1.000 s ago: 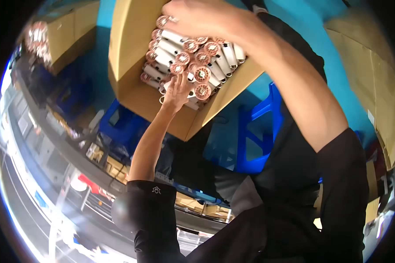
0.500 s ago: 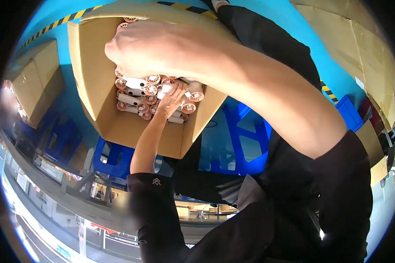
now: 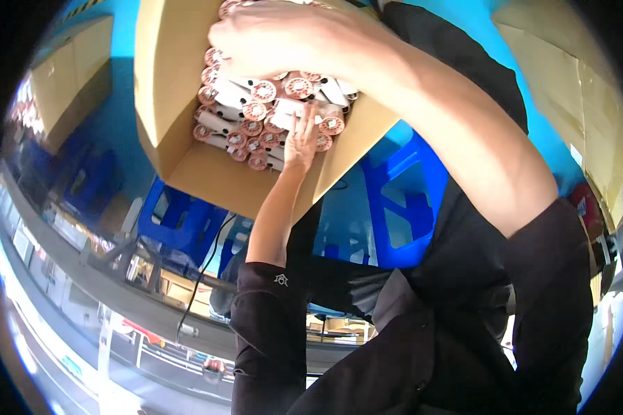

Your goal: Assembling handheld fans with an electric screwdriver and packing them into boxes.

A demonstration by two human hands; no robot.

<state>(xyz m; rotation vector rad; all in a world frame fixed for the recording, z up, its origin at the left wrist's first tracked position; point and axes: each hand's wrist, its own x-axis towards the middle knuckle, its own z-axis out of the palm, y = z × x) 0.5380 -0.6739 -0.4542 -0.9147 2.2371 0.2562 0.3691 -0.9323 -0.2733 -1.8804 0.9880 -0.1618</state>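
A deep cardboard box holds several rows of white cylindrical pieces with pink, slotted round ends; I cannot tell exactly what they are. My left hand reaches in from below, its fingers stretched out and lying on one white piece near the box's right side. My right hand hangs over the upper left of the pieces, back upward. Its fingers are hidden behind the hand, so whatever they touch does not show. The right forearm crosses above the box's far right part.
Blue plastic supports stand right of and below the box. Another cardboard box is at the far left, and a large cardboard sheet at the right. A grey metal frame runs along the lower left, with a black cable hanging beside it.
The view has shifted, so the box sits higher and farther right in it. My left hand's fingers now lie straighter on the white piece. The right hand remains over the box.
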